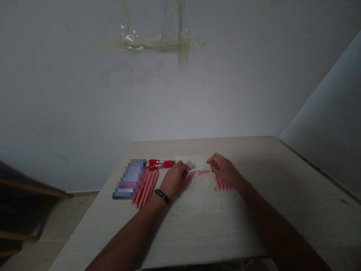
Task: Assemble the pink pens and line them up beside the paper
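A thin white pen refill spans the gap between my two hands, just above a pale sheet. My left hand, with a black band at the wrist, pinches its left end. At the other end, the closed fingertips of my right hand meet the refill. Beneath it lies a pink pen barrel. Another pink pen part is close by my left fingertips, partly hidden. Several pink pens lie side by side under and beside my right hand.
Left of the sheet lie a bunch of pink pens and several red pens with clear barrels. A blurred phone-like device is at the table's left. The wooden table meets a wall with peeling tape.
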### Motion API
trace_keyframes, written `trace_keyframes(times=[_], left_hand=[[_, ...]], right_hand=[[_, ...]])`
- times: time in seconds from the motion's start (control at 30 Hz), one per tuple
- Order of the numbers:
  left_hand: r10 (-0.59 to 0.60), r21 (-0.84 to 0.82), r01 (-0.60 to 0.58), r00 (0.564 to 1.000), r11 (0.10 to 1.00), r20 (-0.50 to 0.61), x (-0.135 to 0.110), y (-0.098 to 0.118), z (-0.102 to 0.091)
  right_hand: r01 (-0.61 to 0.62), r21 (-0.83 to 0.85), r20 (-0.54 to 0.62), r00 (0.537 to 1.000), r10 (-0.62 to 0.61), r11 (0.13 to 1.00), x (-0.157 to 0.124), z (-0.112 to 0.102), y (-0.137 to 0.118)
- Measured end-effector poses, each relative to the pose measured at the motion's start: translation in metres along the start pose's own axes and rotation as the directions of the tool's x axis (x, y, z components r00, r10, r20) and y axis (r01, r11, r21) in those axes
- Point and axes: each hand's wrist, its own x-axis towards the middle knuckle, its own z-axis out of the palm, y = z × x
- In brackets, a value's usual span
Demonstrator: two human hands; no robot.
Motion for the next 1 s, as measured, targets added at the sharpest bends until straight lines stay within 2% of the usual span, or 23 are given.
trace_keyframes(times=[0.53, 0.73, 1.0], left_hand=[[-0.023, 0.006, 0.023, 1.000, 1.000, 0.016, 0.0001, 0.0049, -0.0038], [0.036, -0.004, -0.036, 0.999, 0.999, 0.034, -0.0014, 0.0071, -0.0027], [0.059, -0.020, -0.058, 0.997, 0.998, 0.040, -0.0010, 0.0071, -0.0031]], right_hand=[[-0.005, -0.009, 0.089, 0.996, 0.006, 1.000, -0.0031, 0.0019, -0.0017], [-0.033, 0.008, 0.157, 0.987, 0.031, 0.999, -0.0054, 0.0074, -0.0044], [0.006, -0.013, 0.173, 0.985, -0.004, 1.000, -0.0040, 0.0073, -0.0059]])
